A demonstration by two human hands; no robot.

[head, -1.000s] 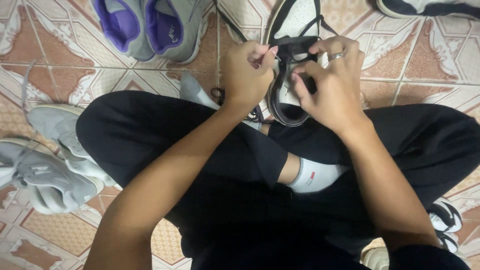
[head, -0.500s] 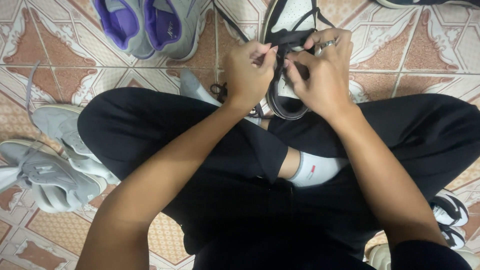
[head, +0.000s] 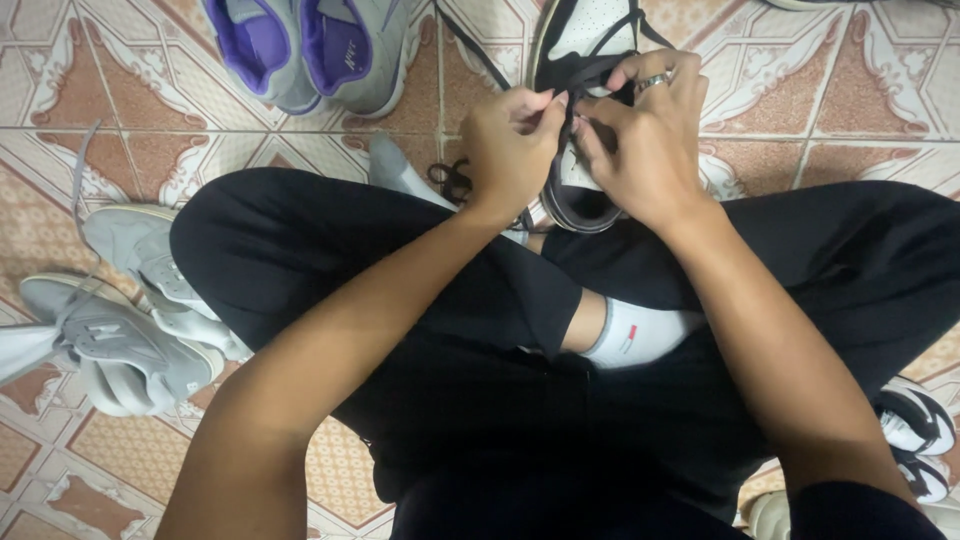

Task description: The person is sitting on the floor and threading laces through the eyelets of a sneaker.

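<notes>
I sit cross-legged on a patterned tile floor in black trousers and white socks. A black-and-white sneaker [head: 590, 40] rests in front of my shins, toe pointing away. My left hand [head: 512, 140] pinches its black lace [head: 580, 75] near the tongue. My right hand [head: 640, 130], with a ring on one finger, grips the same lace from the other side. Both hands touch each other over the shoe's opening and hide most of its tongue and collar.
A grey pair with purple lining [head: 310, 45] lies at the top left. Two light grey sneakers [head: 120, 310] lie by my left knee, one with a loose lace. Another black-and-white shoe [head: 915, 430] peeks out at the lower right. A black lace [head: 470, 45] trails on the tiles.
Both hands have shifted slightly upward along the shoe, staying closed on the lace. The view has tilted a little; the other shoes have not moved.
</notes>
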